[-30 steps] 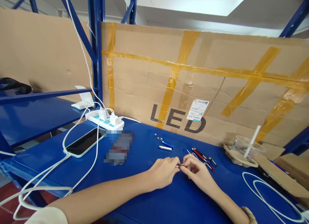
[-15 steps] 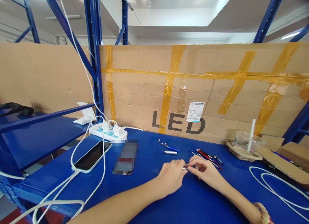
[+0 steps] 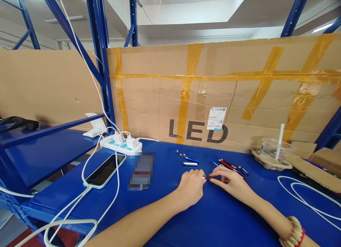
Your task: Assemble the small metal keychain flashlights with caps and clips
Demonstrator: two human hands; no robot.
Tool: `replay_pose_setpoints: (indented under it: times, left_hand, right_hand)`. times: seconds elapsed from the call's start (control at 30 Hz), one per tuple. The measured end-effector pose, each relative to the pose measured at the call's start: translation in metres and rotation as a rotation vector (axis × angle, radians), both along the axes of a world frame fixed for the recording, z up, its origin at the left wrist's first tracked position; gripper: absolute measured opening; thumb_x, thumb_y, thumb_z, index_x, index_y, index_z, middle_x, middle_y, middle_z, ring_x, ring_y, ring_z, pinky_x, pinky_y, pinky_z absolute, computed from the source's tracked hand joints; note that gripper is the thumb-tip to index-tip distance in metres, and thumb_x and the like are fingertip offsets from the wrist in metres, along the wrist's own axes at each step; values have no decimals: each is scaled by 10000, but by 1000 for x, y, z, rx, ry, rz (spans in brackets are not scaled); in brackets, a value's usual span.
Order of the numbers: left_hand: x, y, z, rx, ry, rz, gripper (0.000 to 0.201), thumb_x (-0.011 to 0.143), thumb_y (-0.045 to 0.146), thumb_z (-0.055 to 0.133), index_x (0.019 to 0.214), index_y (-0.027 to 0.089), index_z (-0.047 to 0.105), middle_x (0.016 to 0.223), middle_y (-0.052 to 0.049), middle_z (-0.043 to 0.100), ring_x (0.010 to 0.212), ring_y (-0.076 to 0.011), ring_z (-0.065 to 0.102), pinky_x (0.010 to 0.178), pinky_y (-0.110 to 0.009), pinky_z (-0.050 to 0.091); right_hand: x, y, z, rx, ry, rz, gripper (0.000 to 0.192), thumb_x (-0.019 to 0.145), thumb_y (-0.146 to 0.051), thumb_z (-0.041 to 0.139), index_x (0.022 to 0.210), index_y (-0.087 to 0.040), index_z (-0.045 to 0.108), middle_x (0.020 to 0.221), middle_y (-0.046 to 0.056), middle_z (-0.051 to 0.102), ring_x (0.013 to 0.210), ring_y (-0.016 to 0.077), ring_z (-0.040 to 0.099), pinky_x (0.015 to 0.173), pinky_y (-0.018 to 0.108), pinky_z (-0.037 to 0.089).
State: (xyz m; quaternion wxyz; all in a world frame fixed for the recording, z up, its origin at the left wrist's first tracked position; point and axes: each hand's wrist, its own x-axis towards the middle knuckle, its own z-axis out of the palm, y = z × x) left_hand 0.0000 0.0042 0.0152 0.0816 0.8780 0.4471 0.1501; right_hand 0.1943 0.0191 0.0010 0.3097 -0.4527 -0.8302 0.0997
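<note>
My left hand [image 3: 191, 185] and my right hand [image 3: 228, 182] meet fingertip to fingertip low over the blue table [image 3: 165, 211]. Between the fingertips both pinch a small silver and dark pen-like part [image 3: 205, 177]. Just behind my right hand lies a small heap of red and black pens with clips [image 3: 232, 166]. A silver tube [image 3: 190, 164], a blue tube [image 3: 191, 159] and a few tiny silver caps [image 3: 180, 154] lie a little beyond my left hand.
A phone [image 3: 106, 170] on a white cable lies at the left beside a blurred object [image 3: 141, 170] and a power strip [image 3: 124, 144]. A taped cardboard wall marked LED [image 3: 198, 130] closes the back. A plastic cup with straw [image 3: 275, 152] and white cable loops [image 3: 306, 197] are at the right.
The camera has tilted upward, showing more ceiling. My hands stay joined on the small part and have sunk lower toward the table.
</note>
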Motion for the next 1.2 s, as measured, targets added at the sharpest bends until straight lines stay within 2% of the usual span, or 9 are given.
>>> replay_pose_setpoints:
  times: [0.37,0.57,0.77,0.87,1.03,1.2]
  left_hand:
    - [5,-2,-5,67,41,-14,301,920,205,247,1011,117,520,1013,-108,616,938,-243,570,847,-399,457]
    - [7,0,-10,43,-18,6,266,867,223,322,973,121,543,989,-102,620,932,-241,560,846,-401,454]
    - [7,3,-15,33,-40,-7,298,815,271,372,961,110,576,981,-104,614,934,-247,549,858,-403,441]
    - [7,3,-15,24,-25,-23,335,805,291,379,966,97,599,992,-118,609,948,-259,544,867,-414,433]
    - [6,2,-13,-9,-8,-45,365,800,309,384,951,89,633,1020,-132,603,968,-274,537,871,-429,425]
    - [2,1,-14,14,-38,-42,340,816,296,379,940,101,628,984,-113,610,939,-252,542,840,-398,431]
  right_hand:
    - [6,3,0,-17,-93,24,244,811,-401,583,921,-220,705,841,51,652,439,84,484,446,249,468]
    - [14,8,-4,22,-111,-10,284,783,-413,613,961,-206,693,740,39,640,401,81,463,391,234,435]
    - [16,7,-5,33,-111,-7,270,784,-412,605,927,-207,706,705,26,637,392,69,461,368,209,418]
    - [22,9,-4,89,-106,-15,267,766,-429,614,870,-204,711,646,21,629,362,67,438,357,213,404]
    - [34,13,-1,224,-54,-106,287,767,-456,611,746,-189,715,578,28,593,371,71,445,388,217,409]
    - [35,15,0,237,-73,-107,309,771,-470,603,736,-188,724,560,18,599,364,67,449,365,204,389]
